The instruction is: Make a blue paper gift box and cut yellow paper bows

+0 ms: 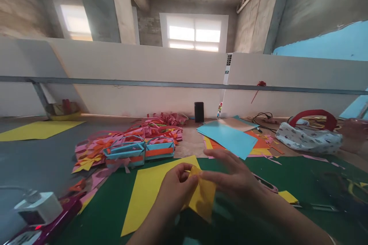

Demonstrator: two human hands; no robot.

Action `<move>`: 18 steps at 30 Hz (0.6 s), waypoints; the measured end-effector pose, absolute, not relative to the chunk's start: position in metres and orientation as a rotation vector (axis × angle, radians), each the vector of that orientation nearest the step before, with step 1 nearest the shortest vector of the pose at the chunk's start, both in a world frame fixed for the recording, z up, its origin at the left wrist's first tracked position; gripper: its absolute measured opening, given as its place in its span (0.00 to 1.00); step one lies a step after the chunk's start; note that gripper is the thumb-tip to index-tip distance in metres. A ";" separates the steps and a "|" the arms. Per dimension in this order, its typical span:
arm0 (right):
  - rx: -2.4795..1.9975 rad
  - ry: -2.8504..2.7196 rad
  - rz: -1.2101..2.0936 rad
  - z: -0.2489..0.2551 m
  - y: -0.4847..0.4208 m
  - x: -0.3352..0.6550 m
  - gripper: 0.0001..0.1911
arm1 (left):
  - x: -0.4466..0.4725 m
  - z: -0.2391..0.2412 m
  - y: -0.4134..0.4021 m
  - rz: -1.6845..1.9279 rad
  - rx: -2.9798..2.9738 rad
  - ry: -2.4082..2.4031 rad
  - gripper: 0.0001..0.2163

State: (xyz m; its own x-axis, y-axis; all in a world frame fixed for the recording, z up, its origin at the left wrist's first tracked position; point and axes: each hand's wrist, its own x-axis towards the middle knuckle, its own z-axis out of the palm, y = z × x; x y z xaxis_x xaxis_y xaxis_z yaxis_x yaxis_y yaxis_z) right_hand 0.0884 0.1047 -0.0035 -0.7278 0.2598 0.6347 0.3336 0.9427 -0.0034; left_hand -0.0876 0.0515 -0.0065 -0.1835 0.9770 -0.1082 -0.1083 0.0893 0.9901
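Observation:
My left hand (176, 184) pinches the top corner of a small yellow paper piece (202, 198), thumb and fingers closed on it. My right hand (230, 178) meets it from the right, its thumb and forefinger on the same piece while the other fingers fan out above. The piece hangs folded below both hands, over a green mat (299, 178). A larger yellow sheet (149, 195) lies flat on the mat just left of my hands.
Paper baskets in blue, orange and pink (138, 151) are piled at the middle left. A stack of coloured sheets topped by a blue one (230, 138) lies behind. A black phone (199, 111) leans on the wall. A glue gun (43, 218) sits front left, a patterned bag (309, 138) right.

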 end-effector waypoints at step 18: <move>-0.640 -2.216 0.304 -0.017 0.097 0.072 0.06 | -0.086 -0.018 0.049 1.323 1.012 1.309 0.11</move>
State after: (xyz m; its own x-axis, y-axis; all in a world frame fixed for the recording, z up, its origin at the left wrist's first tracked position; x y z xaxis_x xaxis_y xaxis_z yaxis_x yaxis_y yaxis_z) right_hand 0.0723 0.0969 -0.0167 -0.5583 0.5367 0.6327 0.3463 0.8437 -0.4102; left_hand -0.0859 0.0491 -0.0176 -0.1735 0.9821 -0.0737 -0.0844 0.0597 0.9946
